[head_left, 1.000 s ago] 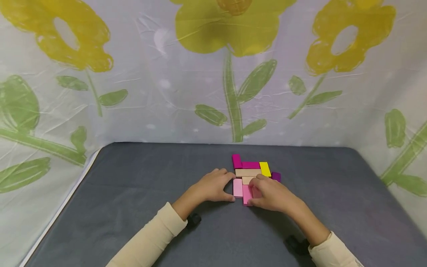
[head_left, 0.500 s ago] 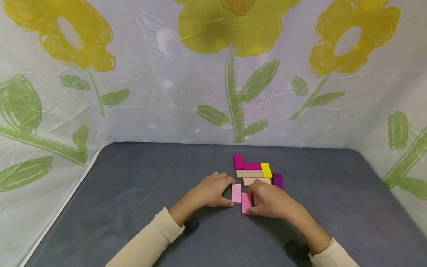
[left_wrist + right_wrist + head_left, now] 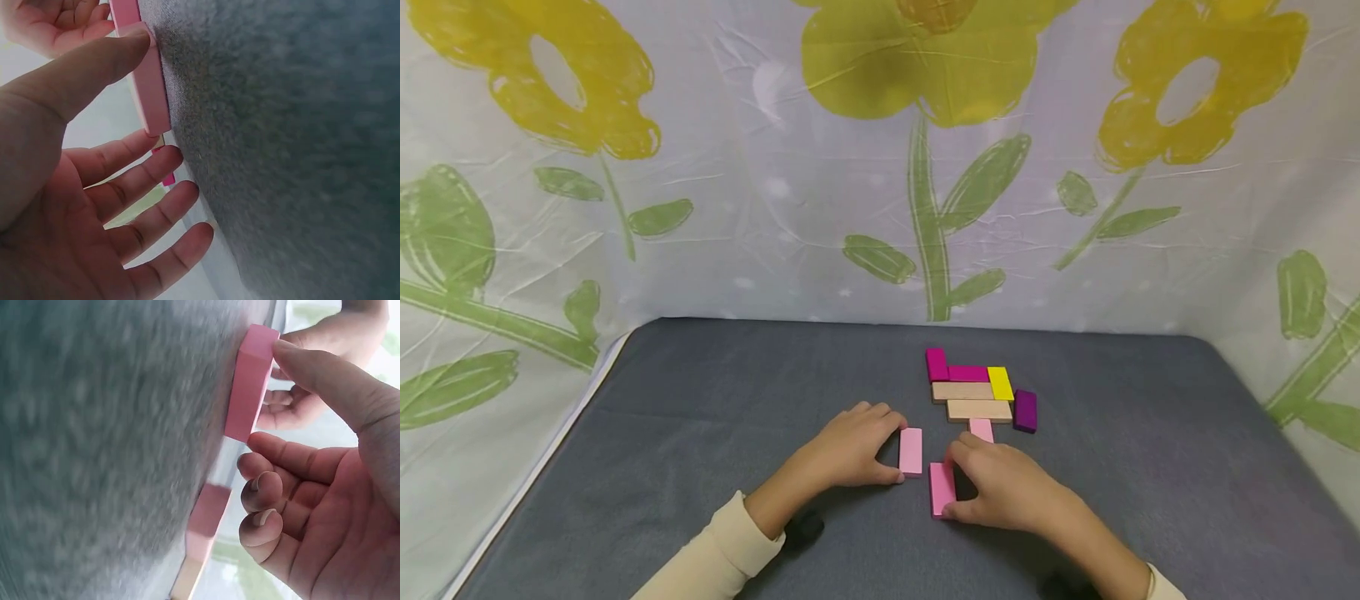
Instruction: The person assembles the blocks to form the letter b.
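Note:
My left hand [image 3: 856, 447] holds a light pink block [image 3: 911, 452] lengthwise, thumb at its near end and index finger at its far end. The other fingers of that hand stay spread in the left wrist view. To the right and nearer, my right hand [image 3: 1011, 485] pinches a darker pink block [image 3: 942, 490] by its ends in the same way; its remaining fingers curl loosely beside it in the right wrist view. Both blocks lie flat on the cloth or very close to it. Behind the right hand a third pink block [image 3: 981, 429] is partly hidden.
Beyond the hands lie two beige blocks [image 3: 979, 410], two magenta blocks [image 3: 967, 373], and a yellow block [image 3: 1000, 383], grouped together. A purple block [image 3: 1026, 411] lies just right of them. Dark grey cloth [image 3: 737, 392] covers the table, and a flowered curtain [image 3: 760, 208] hangs behind.
Both hands have drawn toward the person and leftward with their pink blocks, away from the beige blocks. The two blocks have come apart, and the third pink block stays behind, touching the group.

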A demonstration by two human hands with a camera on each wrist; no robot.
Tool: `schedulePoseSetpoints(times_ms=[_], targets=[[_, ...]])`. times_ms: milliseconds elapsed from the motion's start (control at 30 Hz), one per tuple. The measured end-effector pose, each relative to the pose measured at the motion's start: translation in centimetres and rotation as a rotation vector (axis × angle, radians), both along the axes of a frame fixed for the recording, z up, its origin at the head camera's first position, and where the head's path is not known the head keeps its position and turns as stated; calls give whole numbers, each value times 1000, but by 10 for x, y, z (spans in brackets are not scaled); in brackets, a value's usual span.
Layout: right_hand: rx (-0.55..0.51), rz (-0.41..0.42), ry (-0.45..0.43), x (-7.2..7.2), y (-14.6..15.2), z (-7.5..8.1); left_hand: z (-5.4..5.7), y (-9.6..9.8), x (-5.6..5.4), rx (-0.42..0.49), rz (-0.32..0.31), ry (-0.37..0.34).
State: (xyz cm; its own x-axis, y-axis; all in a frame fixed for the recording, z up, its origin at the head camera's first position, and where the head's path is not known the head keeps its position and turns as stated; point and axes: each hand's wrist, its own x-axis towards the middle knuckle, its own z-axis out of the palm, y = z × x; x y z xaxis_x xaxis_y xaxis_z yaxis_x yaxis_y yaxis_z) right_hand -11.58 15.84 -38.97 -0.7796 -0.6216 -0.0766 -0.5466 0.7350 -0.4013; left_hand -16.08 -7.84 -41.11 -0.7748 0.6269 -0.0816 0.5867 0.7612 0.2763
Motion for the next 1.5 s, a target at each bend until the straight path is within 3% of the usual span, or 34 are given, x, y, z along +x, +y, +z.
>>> schedulePoseSetpoints(times_ms=[200, 367, 567, 1067, 1267, 1500], targets=[[23, 37, 19, 12, -11, 1, 1, -11, 9, 23, 2, 21], [45, 74, -16, 19, -23, 0, 2, -19, 15, 41, 19, 28], [66, 126, -15, 26, -38, -2, 3, -23, 17, 79, 24, 40], [119, 212, 36, 37, -73, -4, 6, -27, 13, 83, 75, 100], [135, 163, -14, 36, -81, -2, 4, -32, 8, 79, 113, 99], [132, 110, 63, 33, -85, -4, 4, -35, -7, 55, 159, 80]])
